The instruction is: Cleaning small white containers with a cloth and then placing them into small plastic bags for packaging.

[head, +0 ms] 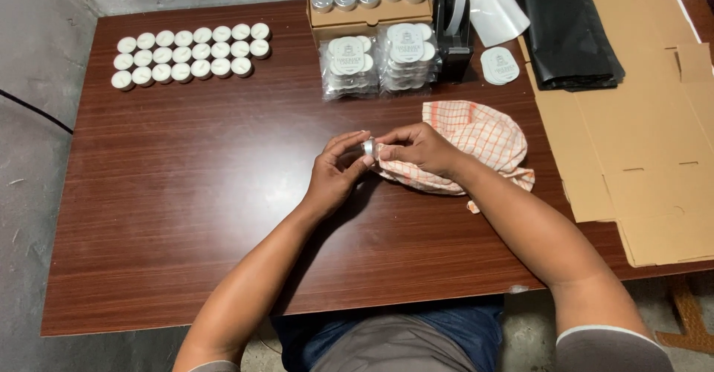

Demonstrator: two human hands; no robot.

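My left hand [336, 172] pinches a small silver tealight cup [368, 147] at the middle of the dark wooden table [178, 216]. My right hand [416, 149] holds a fold of an orange-and-white checked cloth [476, 138] against the cup. The cloth trails to the right under my right forearm. Both hands meet at the cup, a little above the tabletop.
Several white tealights [190, 52] lie in rows at the far left. Two clear bags of tealights [379, 63] sit before a cardboard box of silver cups [364, 0]. A tape dispenser [452, 26], round labels [500, 65], black plastic bags [569, 33] and flat cardboard [639, 141] fill the right side.
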